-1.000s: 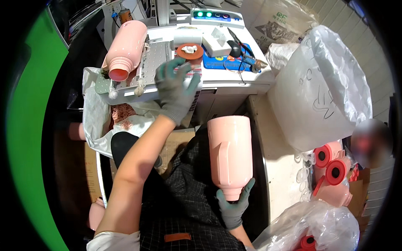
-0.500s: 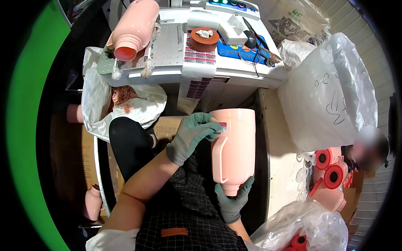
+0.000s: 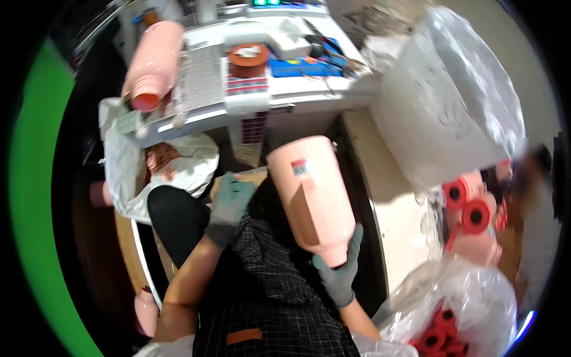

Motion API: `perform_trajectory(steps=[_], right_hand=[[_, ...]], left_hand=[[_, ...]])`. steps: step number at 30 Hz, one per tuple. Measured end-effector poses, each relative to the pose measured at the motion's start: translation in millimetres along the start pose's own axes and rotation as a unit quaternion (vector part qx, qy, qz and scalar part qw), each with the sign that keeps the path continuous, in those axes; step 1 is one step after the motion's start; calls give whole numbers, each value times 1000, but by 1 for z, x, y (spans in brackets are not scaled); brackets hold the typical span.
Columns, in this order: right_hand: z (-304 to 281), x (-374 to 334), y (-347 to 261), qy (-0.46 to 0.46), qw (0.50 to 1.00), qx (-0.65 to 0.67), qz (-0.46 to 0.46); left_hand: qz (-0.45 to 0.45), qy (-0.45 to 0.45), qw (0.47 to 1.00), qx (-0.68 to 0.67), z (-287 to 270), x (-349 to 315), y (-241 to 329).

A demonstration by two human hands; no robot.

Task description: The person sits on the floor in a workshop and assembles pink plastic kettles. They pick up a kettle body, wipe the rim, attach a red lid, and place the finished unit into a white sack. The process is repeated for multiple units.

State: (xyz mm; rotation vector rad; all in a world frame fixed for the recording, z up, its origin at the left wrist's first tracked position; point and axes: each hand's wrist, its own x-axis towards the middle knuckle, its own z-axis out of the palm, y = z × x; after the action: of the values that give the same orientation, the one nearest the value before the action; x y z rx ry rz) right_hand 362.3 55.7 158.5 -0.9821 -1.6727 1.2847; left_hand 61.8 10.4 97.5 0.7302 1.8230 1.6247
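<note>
A pink bottle with a side handle is tilted in front of me, its wide base up and its narrow neck down. My right hand, in a grey-green glove, is wrapped round the neck. On the bottle's wall, just above the handle, sits a small red and grey sticker. Apart from the bottle, to its left, my gloved left hand hovers over my lap with fingers loosely stretched and nothing visible in it; it is somewhat blurred.
Another pink bottle lies on the perforated metal plate of a white machine. A brown tape roll rests above a hanging label strip. White bags stand left and right; a clear bag holds red lids. Lidded pink bottles sit at right.
My left hand has come off the sticker and moved left and down. The bottle has tilted leftward at its base, turning the stickered side into view. The whole view has shifted.
</note>
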Motion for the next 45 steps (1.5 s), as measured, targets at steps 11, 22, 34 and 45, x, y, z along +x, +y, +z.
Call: perform_trajectory(steps=[11, 22, 34, 45], right_hand=[[-86, -11, -71, -61, 961, -221, -157], [-472, -330, 87, 290, 518, -584, 554], [-281, -73, -23, 318, 800, -497, -111], [66, 36, -27, -232, 969, -3, -83]], left_hand=[[317, -86, 922, 206, -61, 18, 18], [-51, -494, 866, 60, -14, -47, 80], [148, -280, 926, 206, -45, -57, 92], [137, 18, 985, -100, 1, -55, 13]])
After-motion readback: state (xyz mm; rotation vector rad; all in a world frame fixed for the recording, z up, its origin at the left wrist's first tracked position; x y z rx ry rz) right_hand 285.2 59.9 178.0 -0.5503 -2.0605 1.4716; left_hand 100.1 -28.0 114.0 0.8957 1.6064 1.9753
